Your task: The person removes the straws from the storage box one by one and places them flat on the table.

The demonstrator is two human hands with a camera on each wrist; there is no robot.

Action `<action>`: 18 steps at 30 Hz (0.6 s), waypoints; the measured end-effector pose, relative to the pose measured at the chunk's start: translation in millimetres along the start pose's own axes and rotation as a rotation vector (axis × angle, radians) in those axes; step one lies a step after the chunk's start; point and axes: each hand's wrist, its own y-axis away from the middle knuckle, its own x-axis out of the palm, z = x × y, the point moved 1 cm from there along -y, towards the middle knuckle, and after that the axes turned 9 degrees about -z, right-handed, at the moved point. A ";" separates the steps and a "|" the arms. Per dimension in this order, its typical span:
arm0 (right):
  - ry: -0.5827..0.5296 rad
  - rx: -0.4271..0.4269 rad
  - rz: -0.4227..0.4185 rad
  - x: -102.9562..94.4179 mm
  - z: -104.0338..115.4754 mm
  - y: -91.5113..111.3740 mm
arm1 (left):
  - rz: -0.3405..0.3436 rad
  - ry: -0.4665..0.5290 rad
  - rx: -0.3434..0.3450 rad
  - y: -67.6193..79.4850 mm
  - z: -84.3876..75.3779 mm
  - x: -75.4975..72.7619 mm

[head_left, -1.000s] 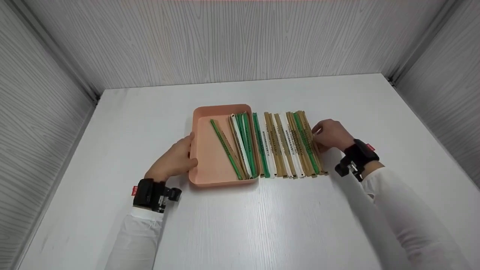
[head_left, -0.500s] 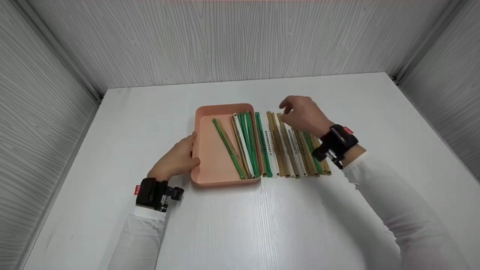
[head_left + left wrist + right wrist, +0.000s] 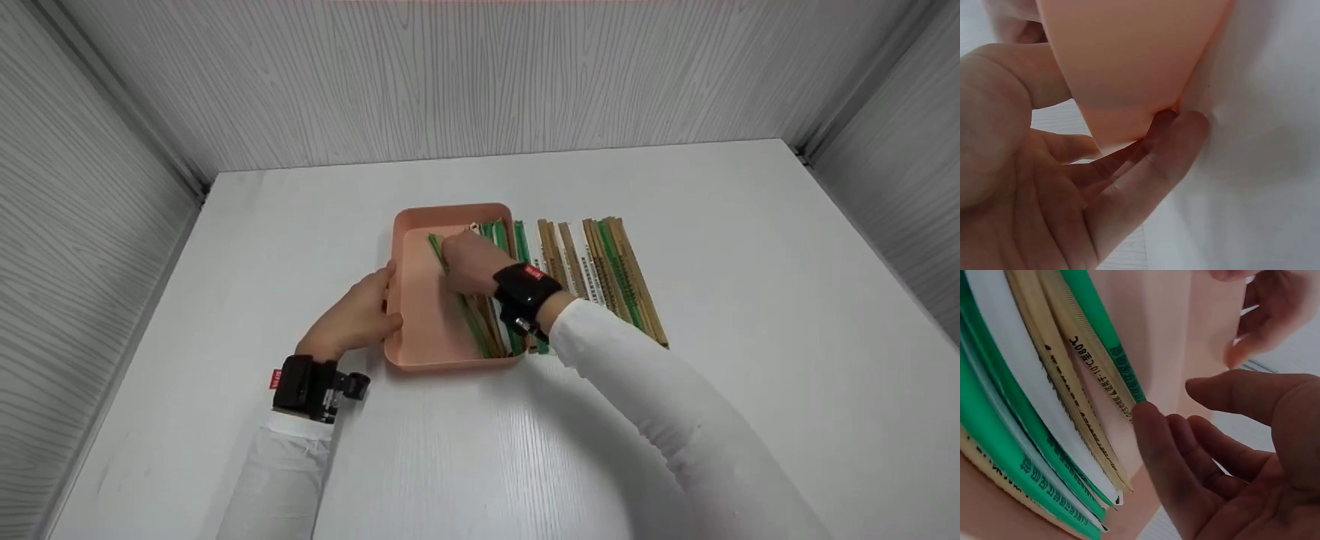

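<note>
Finding slim green, brown and white wrapped sticks (image 3: 1047, 399) inside a salmon-pink rectangular plastic tray (image 3: 424, 322), bunched toward its right edge, with a green-wrapped stick (image 3: 1098, 312) and a brown-wrapped neighbour (image 3: 1090, 340) slanting away toward the middle of the far edge. Just saw the bare right hand (image 3: 472, 261) travel from the outer end of a loose row of similar sticks (image 3: 615, 259), across the row's top, and down into the tray. Reading that as a turn from the row to the tray's own contents. Making out, from the right wrist, thumb and index finger wide apart, with nothing visible between, the index fingertip right at the green-wrapped stick; cannot tell whether touching. Finding the bare left hand (image 3: 352, 319) holding the tray's left edge as before, thumb at the rim and fingers curled beneath, probably to steady it. Seeing a black strapped camera (image 3: 307, 388) on the left wrist and a matching one (image 3: 529, 292) on the right, above white sleeves (image 3: 652, 405). Placing tray and row side by side on a white, faintly grained bench (image 3: 435, 450), well in from its far corners, amid soft arm shadow and a pale shine. Meeting grey wood-grain panels (image 3: 472, 82) beyond the far, left and right edges.
</note>
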 end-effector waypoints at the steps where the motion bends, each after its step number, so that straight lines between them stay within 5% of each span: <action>1: 0.045 0.007 0.017 5.0 1.5 -3.0 | -0.002 -0.007 -0.001 0.2 -0.1 -0.4; 8: 0.222 0.054 0.074 17.6 10.8 -9.4 | -0.013 -0.022 0.015 -1.1 -1.1 -1.6; 18: 0.390 -0.025 0.024 22.8 17.3 -4.4 | -0.009 0.000 0.033 -0.1 -0.3 1.0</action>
